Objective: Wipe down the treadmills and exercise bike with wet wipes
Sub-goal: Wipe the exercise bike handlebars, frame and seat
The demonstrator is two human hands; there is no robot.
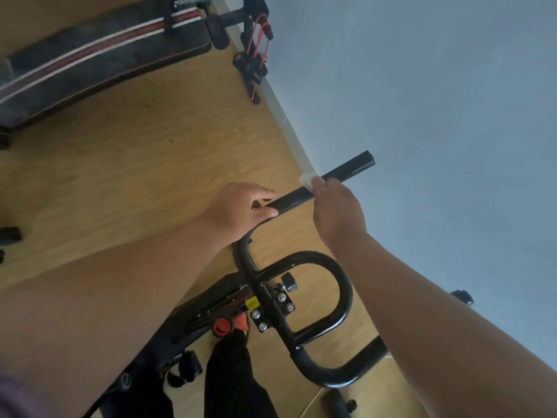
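The exercise bike's black handlebar (349,167) runs diagonally up to the right, its free end near the wall. My left hand (238,211) grips the bar low down, near its bend. My right hand (337,212) is wrapped round the same bar higher up, holding a white wet wipe (307,180) against it; only a small bunch of the wipe shows above my fingers. Below, the curved handlebar loop (340,300) and the bolted clamp with a black knob (291,282) are in view, with a red dial (222,326) beside them.
A padded black bench with red and white stripes (99,55) lies on the wooden floor (135,164) at the upper left. Red resistance cords with black handles (256,55) hang by the pale blue wall (437,101). Dark cloth (232,381) hangs from the bike frame.
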